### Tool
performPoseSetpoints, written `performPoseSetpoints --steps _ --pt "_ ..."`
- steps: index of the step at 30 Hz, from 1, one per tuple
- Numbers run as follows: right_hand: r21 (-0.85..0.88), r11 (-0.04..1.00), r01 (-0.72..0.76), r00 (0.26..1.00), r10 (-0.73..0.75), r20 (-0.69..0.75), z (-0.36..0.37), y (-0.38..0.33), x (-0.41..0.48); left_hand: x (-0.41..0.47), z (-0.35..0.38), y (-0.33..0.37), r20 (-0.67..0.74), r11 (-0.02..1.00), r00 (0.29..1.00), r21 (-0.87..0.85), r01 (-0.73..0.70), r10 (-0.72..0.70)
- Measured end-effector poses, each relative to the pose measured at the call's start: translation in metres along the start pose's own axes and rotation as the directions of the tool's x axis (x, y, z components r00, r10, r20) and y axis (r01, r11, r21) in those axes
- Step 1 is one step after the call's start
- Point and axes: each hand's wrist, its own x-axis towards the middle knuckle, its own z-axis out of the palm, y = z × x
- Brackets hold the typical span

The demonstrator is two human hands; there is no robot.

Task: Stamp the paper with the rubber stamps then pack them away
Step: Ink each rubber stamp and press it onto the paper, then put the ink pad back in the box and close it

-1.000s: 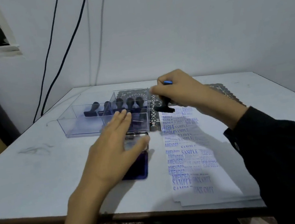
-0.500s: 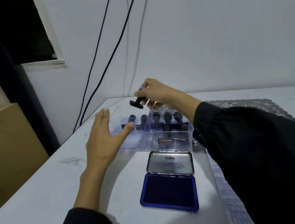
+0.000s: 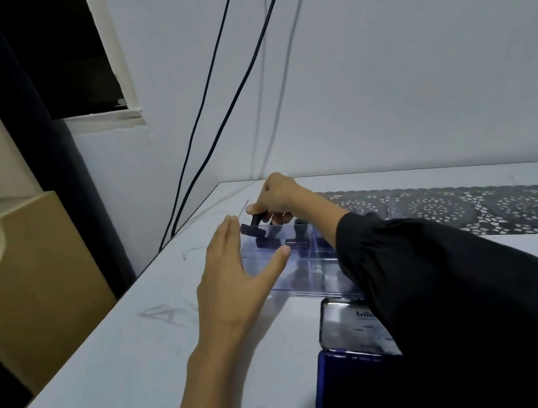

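Note:
My right hand [image 3: 275, 196] grips a black rubber stamp [image 3: 252, 226] by its handle, at the far left end of the clear plastic box [image 3: 309, 277]. Other black stamps [image 3: 295, 238] stand inside the box. My left hand [image 3: 235, 270] is flat with straight fingers against the box's left side, thumb along the front wall. The blue ink pad [image 3: 350, 389] lies open at the near right, partly under my right sleeve. The stamped paper is out of view.
The white table [image 3: 119, 380] ends close on the left and near sides. A grey lace runner [image 3: 451, 209] lies behind the box. Two black cables [image 3: 213, 114] hang down the wall to the table's far left corner. A tan cabinet [image 3: 28, 272] stands left.
My right hand carried the stamp from the paper across to the box's left end and lowered it to the box. My left hand left the ink pad and came against the box's side.

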Motion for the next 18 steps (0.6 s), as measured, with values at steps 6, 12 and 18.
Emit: performPoseSetpoints --steps 6,12,18 --pt "-0.195 0.981 -0.015 0.998 0.005 -0.055 0.014 0.007 0.007 0.000 0.000 0.000 -0.001 1.000 1.000 0.014 0.002 -0.002" --pt "-0.515 0.855 0.065 0.993 -0.104 -0.047 0.009 0.008 0.000 0.000 -0.001 0.002 0.008 1.000 1.000 0.018 -0.005 0.005" --pt "-0.471 0.878 0.084 0.980 -0.158 -0.121 0.010 0.009 -0.005 -0.001 -0.002 0.004 0.017 1.000 1.000 0.023 0.002 -0.003"
